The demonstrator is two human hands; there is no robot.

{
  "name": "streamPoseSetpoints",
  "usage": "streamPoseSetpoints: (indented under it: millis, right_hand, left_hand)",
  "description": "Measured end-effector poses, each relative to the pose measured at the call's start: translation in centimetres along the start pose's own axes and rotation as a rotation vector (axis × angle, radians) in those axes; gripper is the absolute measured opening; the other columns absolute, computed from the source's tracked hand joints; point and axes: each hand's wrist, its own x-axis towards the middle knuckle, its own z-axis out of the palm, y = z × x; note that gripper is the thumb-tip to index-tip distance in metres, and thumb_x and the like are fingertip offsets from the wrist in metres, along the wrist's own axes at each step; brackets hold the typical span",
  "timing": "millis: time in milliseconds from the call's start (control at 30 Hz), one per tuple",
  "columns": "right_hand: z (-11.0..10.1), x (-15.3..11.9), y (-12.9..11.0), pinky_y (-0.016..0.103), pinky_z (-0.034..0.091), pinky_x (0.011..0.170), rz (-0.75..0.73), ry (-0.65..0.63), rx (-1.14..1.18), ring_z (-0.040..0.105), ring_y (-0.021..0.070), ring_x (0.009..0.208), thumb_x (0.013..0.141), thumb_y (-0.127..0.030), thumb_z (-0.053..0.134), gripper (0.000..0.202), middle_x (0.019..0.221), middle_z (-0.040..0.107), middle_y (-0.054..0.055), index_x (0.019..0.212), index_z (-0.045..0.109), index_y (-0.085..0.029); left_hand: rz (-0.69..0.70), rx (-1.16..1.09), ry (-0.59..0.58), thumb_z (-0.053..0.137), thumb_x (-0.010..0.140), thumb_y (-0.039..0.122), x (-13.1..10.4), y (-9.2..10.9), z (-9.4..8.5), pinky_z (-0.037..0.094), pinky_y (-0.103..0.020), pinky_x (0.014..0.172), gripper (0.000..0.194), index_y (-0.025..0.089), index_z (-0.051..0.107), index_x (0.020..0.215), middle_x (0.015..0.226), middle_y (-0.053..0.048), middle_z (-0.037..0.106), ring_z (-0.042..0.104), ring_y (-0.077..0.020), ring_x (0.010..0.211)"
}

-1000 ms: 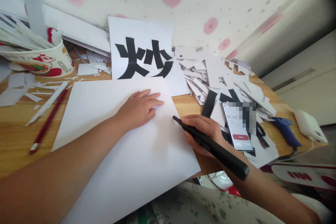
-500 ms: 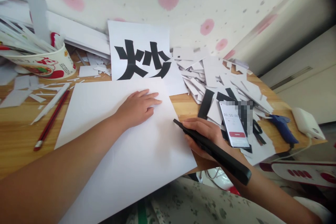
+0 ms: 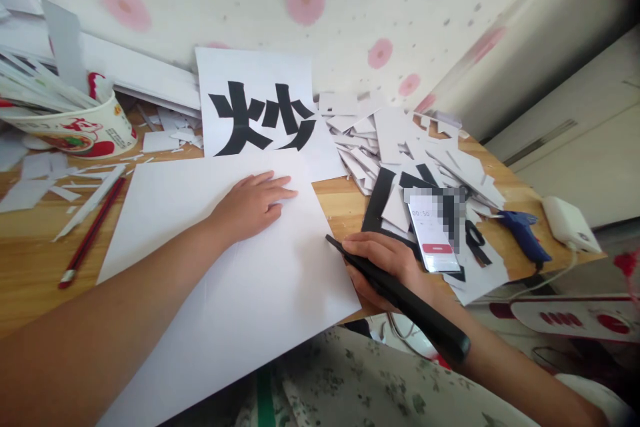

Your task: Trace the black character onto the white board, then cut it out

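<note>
A large white board lies on the wooden table, its near edge sticking out over the table's front. My left hand rests flat near the board's far right corner, fingers spread, holding nothing. At the board's right edge, my right hand grips a long black tool; its thin tip points up and left over the board. Behind the board stands a white sheet with a black character, its lower edge partly hidden. A red and black pencil lies to the left.
A paper tub of white strips stands at the far left. White offcuts are heaped at the back right. A lit phone lies on black pieces, near scissors, a blue glue gun and a white box with a cable.
The whole view has shifted slightly, so most things appear a little further left. Both hands keep their places at the board, and the black tool is still in my right hand.
</note>
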Motion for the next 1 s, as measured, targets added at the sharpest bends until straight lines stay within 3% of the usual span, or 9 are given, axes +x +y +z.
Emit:
streamPoseSetpoints:
  millis: [300, 533, 867, 1000]
  right_hand:
    - [0.5, -2.6, 0.9, 0.034, 0.061, 0.077, -0.035, 0.050, 0.048, 0.071, 0.0218, 0.092, 0.080, -0.013, 0.062, 0.039, 0.106, 0.070, 0.012, 0.118, 0.058, -0.021]
    - [0.6, -2.7, 0.7, 0.034, 0.062, 0.074, -0.141, 0.128, -0.036, 0.072, 0.0224, 0.087, 0.078, -0.013, 0.063, 0.036, 0.098, 0.072, 0.013, 0.114, 0.059, -0.017]
    - [-0.3, -6.5, -0.3, 0.035, 0.061, 0.078, -0.101, 0.089, 0.025, 0.071, 0.0222, 0.094, 0.082, -0.012, 0.061, 0.043, 0.106, 0.071, 0.013, 0.123, 0.055, -0.021]
    - [0.8, -7.8, -0.1, 0.037, 0.061, 0.077, -0.052, 0.199, 0.088, 0.071, 0.0237, 0.094, 0.079, -0.011, 0.064, 0.048, 0.109, 0.070, 0.014, 0.126, 0.054, -0.022]
  left_hand:
    - [-0.009, 0.005, -0.001, 0.036, 0.089, 0.026, 0.0, 0.1, -0.2, 0.028, -0.044, 0.117, 0.048, 0.033, 0.061, 0.129, 0.150, 0.008, 0.044, 0.031, -0.0223, 0.144]
    - [-0.010, 0.018, -0.013, 0.035, 0.089, 0.027, 0.0, 0.2, -0.4, 0.027, -0.044, 0.118, 0.048, 0.030, 0.061, 0.129, 0.151, 0.007, 0.044, 0.030, -0.0219, 0.144]
    - [0.016, 0.000, -0.003, 0.037, 0.090, 0.031, 0.1, -0.1, -0.2, 0.026, -0.046, 0.118, 0.047, 0.026, 0.059, 0.131, 0.151, 0.001, 0.043, 0.028, -0.0237, 0.145]
    - [0.047, 0.022, -0.006, 0.035, 0.092, 0.033, 0.1, -0.2, -0.2, 0.025, -0.045, 0.118, 0.047, 0.024, 0.058, 0.132, 0.151, -0.001, 0.043, 0.028, -0.0236, 0.145]
